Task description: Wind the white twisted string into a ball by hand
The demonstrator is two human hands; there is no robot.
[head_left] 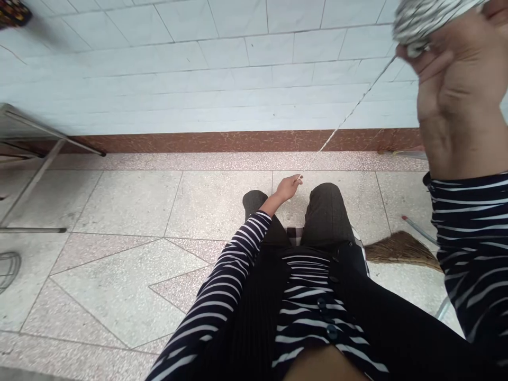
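My right hand (456,69) is raised at the upper right, its fingers closed around a ball of pale, shiny cord (431,21). From the ball a thin cord (344,120) runs taut and slanting down to my left hand (289,187). That hand is low, in front of my knees, with thumb and fingers pinched on the cord. The top of the ball and some right-hand fingers are cut off by the picture's edge.
White wall tiles (238,53) rise ahead above a red-brown skirting (198,142). At left stands a metal-legged frame (43,169). A straw broom (405,250) lies on the speckled floor (130,201) to my right. A wire rack (8,267) shows at the far left.
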